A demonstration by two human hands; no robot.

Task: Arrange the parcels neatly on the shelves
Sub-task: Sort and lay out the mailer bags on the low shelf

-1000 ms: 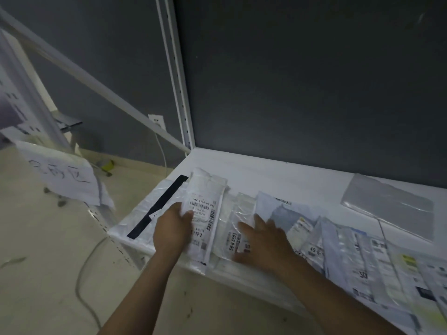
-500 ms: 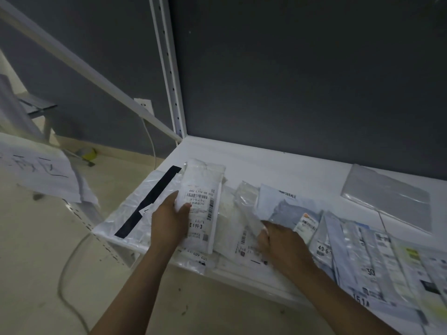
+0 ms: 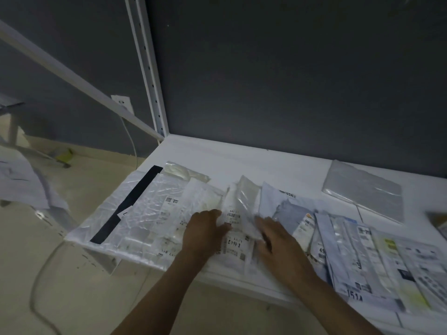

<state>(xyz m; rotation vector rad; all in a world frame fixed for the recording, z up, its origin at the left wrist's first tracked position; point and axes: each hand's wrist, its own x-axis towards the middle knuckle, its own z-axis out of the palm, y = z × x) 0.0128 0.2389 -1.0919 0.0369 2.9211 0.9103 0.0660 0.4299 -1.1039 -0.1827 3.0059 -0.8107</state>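
Two hands meet at the lower centre of the frame, over the front of a white shelf [image 3: 242, 158]. The left hand [image 3: 205, 230] pinches the left edge of a white labelled parcel [image 3: 233, 240] lying flat on the shelf. The right hand [image 3: 278, 240], blurred, lies with fairly straight fingers against a clear pouch [image 3: 244, 201] tilted up over that parcel. Left of them is a crinkled white mailer bag [image 3: 145, 209] with a black strip. An overlapping row of parcels [image 3: 362, 250] fills the lower right, and a grey pouch [image 3: 362, 189] lies apart at the upper right.
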